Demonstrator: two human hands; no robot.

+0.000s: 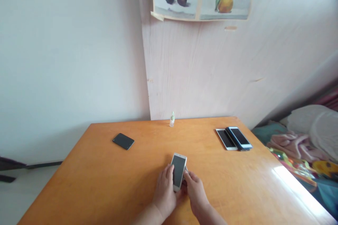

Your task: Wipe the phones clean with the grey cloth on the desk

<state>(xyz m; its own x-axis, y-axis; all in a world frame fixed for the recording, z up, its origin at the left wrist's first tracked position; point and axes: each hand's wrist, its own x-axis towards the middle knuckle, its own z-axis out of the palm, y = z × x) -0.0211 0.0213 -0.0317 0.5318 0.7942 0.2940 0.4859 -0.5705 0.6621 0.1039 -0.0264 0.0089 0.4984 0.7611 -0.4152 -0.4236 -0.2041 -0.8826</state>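
A white-framed smartphone (179, 169) with a dark screen is held tilted, face up, above the near middle of the table. My left hand (165, 190) is closed around its left edge, thumb along the side of the screen. At the phone's right edge my right hand (195, 190) is closed in a pinch. A small greyish edge shows at those fingertips; whether it belongs to the phone, a cover or something separate I cannot tell. The phone's back is hidden.
On the wooden table (148, 140) lie a black phone (123, 141) at left, and a white phone (226, 139) beside another phone in a dark blue case (239, 137) at right. A small dropper bottle (172, 119) stands by the wall. Cloth bedding (298, 144) lies beyond the right edge.
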